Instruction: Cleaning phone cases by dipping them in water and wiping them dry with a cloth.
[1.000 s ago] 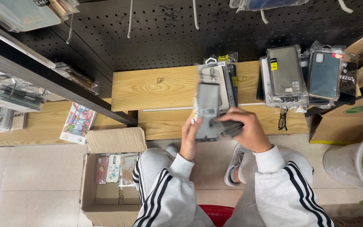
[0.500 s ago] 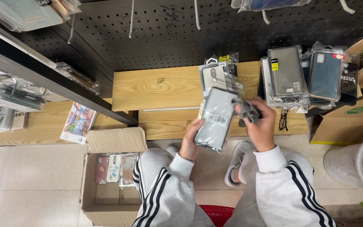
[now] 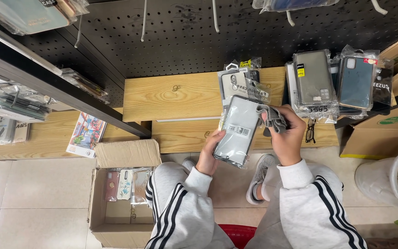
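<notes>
While the person sits low over the floor, a phone case (image 3: 237, 130) in a clear bag is held up in front of the knees. It is gripped by the left hand (image 3: 209, 154) at its lower left edge, with the fingers curled round the side and the thumb on the front. The case is tilted a little, with its top leaning to the right, and a white sticker is seen on its front.

A grey cloth (image 3: 272, 118) is bunched up in the right hand (image 3: 287, 136). That hand is closed round the cloth, and the cloth is pressed against the top right corner of the case.

Just behind the case, more bagged cases (image 3: 241, 80) are laid on a wooden shelf (image 3: 176, 97). Further right, a pile of cases (image 3: 335, 83) in green and blue is stacked, well apart from the hands. Black glasses (image 3: 310, 133) are seen lying just right of the right hand.

Down on the left, an open box (image 3: 121, 198) is set on the tiles, beside the left knee, and a few cases are kept inside it.
</notes>
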